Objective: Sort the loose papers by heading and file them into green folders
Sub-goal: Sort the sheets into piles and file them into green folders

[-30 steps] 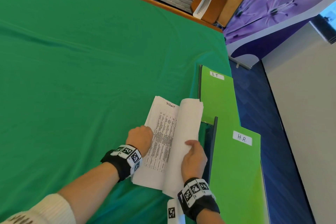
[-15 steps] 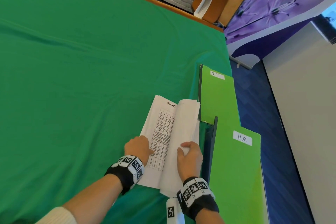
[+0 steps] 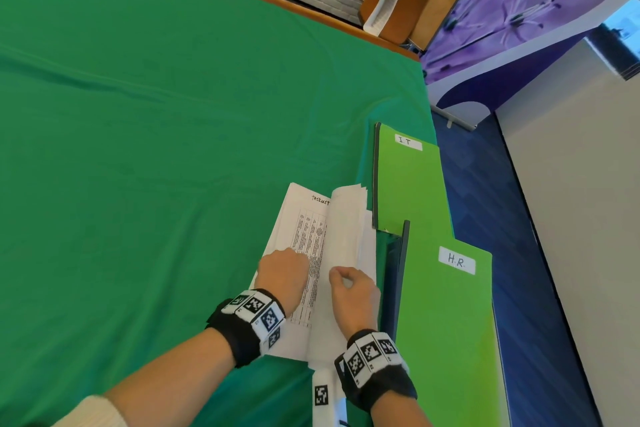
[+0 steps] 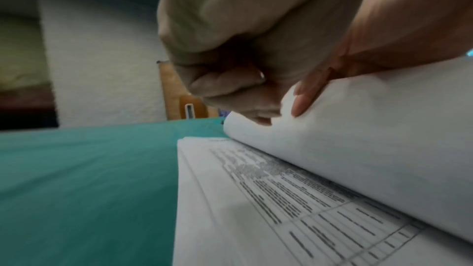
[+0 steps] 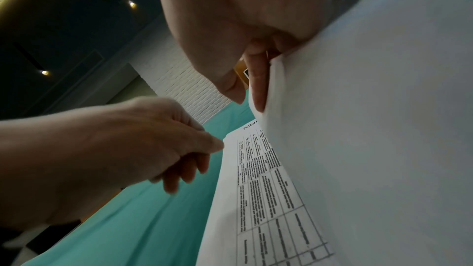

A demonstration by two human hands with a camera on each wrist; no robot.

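Pinching lifted bunch of white paper sheets (image 3: 346,229) with right hand (image 3: 353,291), left hand (image 3: 282,274) fisted, holding nothing, over printed table page (image 3: 304,229). Stack (image 3: 294,340) lies on green tablecloth (image 3: 173,149), just beside lime-green card folders (image 3: 408,184).

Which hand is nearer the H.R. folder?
Right. The right hand pinches the lifted sheets just left of the H.R. folder. The left hand is further left, fingers curled, over the printed page.

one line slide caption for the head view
Right hand pinches lifted white sheets above a printed paper stack, left hand over it, beside green I.T folder and H.R. folder
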